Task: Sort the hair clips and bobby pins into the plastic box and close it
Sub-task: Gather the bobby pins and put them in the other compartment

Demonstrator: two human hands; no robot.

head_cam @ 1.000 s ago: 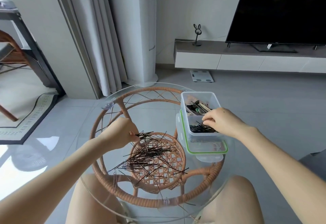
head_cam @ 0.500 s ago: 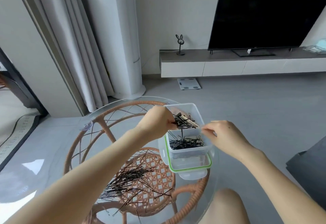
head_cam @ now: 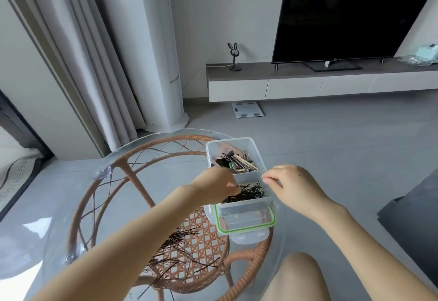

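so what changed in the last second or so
The left hand carried a bunch from the loose pile to the plastic box and is now down on the bobby pins in its near compartment; whether its grip has let go is unclear. The right hand stayed at the box's right side. Box and hair clips unmoved.

A dark television (head_cam: 350,13) is standing on a long low cabinet (head_cam: 296,87) while pale curtains (head_cam: 78,63) are hanging over the grey floor (head_cam: 343,148).

two hands (head_cam: 213,188) (head_cam: 295,188), one plastic box (head_cam: 257,156), one lid (head_cam: 246,226) — bobby pins (head_cam: 176,249) past counting
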